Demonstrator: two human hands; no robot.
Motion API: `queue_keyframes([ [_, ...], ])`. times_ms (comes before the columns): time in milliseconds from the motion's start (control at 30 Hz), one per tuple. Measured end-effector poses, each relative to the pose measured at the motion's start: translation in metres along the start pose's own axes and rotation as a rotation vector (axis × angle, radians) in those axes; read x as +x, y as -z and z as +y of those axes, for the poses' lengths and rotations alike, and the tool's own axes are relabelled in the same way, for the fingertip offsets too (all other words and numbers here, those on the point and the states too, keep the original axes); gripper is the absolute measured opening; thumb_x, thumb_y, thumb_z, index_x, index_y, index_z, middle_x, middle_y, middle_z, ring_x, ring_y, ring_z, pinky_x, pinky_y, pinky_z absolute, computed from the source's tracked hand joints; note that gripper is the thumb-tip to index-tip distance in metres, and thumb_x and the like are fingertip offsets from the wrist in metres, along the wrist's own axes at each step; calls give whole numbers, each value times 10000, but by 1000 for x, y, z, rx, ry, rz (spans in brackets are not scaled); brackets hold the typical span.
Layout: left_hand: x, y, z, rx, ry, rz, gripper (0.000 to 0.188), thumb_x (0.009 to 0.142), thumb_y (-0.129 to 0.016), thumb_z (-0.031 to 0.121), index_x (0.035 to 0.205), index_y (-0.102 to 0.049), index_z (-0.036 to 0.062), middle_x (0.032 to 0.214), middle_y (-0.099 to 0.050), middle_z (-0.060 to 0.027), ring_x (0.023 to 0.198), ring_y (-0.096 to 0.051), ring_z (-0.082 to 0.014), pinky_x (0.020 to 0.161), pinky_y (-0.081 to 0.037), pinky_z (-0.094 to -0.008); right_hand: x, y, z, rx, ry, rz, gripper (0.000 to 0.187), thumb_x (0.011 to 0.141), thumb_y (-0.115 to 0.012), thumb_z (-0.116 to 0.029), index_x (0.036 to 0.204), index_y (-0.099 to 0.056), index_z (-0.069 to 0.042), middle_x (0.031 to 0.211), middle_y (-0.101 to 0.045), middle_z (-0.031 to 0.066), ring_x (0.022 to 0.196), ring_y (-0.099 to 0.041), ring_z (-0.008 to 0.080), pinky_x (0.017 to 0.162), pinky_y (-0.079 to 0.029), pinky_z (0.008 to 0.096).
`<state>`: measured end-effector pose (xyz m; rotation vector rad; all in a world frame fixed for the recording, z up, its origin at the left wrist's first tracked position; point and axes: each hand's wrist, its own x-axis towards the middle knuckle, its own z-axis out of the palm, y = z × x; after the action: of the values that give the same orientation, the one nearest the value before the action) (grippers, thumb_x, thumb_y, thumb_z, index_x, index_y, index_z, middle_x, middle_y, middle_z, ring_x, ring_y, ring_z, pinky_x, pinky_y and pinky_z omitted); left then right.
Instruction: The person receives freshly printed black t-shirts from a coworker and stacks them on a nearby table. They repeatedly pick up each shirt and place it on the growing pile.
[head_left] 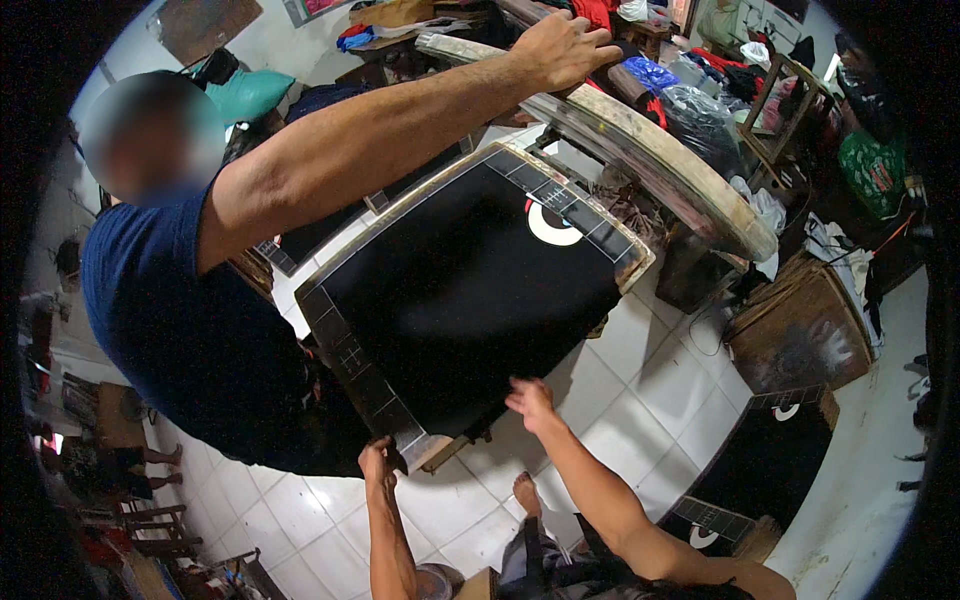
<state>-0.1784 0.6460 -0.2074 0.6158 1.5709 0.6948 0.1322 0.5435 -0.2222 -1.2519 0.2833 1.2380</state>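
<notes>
A black cloth with a white ring print lies over a flat board, its left and far edges marked by grid-patterned strips. At the board's near left corner, my left hand is closed on the edge of the black cloth. My right hand is beside the cloth's near edge, fingers apart and holding nothing; they look slightly blurred. Across from me, a co-worker in a dark blue shirt stretches an arm over the board. That person's hand rests on a long, tilted, pale-edged frame.
On the right, another board carries similar black cloth with white prints. A brown box-like stand is beyond it. Bags and cloth are heaped behind the frame. White floor tiles show below, with a bare foot.
</notes>
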Motion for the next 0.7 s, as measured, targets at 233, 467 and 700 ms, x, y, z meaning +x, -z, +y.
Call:
queue_keyframes([
  [233,-42,14,28,-423,-43,-477,192,751,-574,176,891,-569,45,859,-582,-79,751,-547,-226,729,-454,-352,24,-6,-47,386,117,-182,345,710,-643,-119,1030,-561,-18,1091,-556,75,1014,-488,251,941,-335,386],
  [467,-131,-12,21,-572,-36,-551,342,766,-578,232,1039,-549,28,956,-602,-119,857,-575,-284,729,-489,-404,-94,112,-67,416,291,-341,324,688,-623,-62,994,-567,27,998,-585,127,929,-542,269,880,-403,371],
  [700,-335,-36,-72,-248,-149,-819,642,558,-647,62,1143,-403,-36,979,-528,-137,916,-534,-289,823,-440,-395,-285,294,-91,399,362,-152,334,662,-633,-65,974,-559,29,926,-591,127,858,-570,256,792,-452,375],
])
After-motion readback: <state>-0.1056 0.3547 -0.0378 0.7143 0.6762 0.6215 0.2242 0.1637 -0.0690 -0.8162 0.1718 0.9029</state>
